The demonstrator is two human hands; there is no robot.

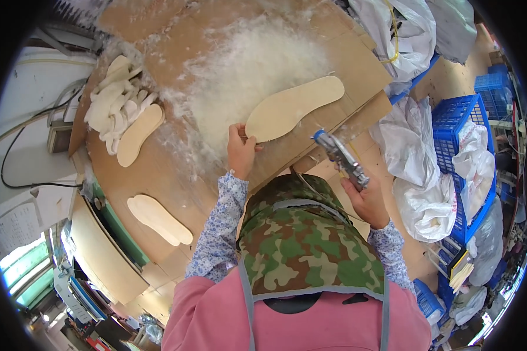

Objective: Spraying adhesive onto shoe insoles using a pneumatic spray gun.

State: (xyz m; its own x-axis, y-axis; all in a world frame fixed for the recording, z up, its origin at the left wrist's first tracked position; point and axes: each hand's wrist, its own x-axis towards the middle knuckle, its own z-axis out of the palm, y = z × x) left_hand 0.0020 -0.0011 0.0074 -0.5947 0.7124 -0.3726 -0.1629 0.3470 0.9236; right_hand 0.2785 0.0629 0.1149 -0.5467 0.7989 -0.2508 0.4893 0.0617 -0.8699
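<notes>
A large cream insole (295, 109) lies slantwise on the brown work board, its wider end toward me. My left hand (243, 151) pinches the edge of that near end between thumb and fingers. Off the board's near right edge, my right hand (367, 202) is wrapped round a metal spray gun (344, 161). The gun's blue nozzle points up and left toward the insole, apart from it. A pile of pale insoles (116, 105) sits at the far left, with a single insole (140, 135) beside it. Nearer to me lie stacked insoles (160, 219).
White fibrous residue (246, 64) coats the middle of the cardboard-covered table (120, 187). Blue plastic crates (445, 131) and white plastic bags (413, 155) stand on the right. A dark cable (9, 146) hangs at the left. A thin hose (319, 190) crosses near my apron.
</notes>
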